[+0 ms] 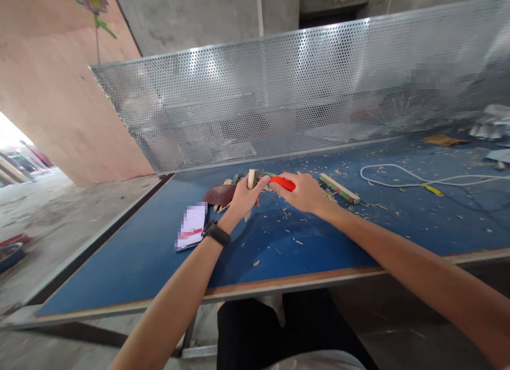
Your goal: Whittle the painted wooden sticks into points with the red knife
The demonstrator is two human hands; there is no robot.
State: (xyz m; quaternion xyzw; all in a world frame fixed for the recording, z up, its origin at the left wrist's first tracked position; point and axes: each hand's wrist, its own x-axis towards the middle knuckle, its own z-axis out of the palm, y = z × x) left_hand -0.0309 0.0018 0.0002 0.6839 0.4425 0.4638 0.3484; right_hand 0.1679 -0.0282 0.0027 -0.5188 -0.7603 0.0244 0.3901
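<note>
My left hand (pixel 241 199), with a black band on its wrist, is closed round a pale wooden stick (pixel 252 179) whose end sticks up above the fingers. My right hand (pixel 306 192) grips a red-handled knife (pixel 283 183) pointing toward the left hand; its blade is hard to make out. The left thumb lies close to the front of the red handle. Just left of the left hand rest a dark brown piece (pixel 219 196) and several small sticks. To the right of my right hand lies a wooden strip (pixel 339 188) with red and green sides.
Wood shavings (pixel 327 194) are scattered over the blue tabletop (pixel 263 264). A phone (pixel 192 226) lies at the left. A white cable (pixel 398 171) loops at the right, near a yellow item (pixel 432 189). A perforated metal panel (pixel 279 99) stands along the back edge.
</note>
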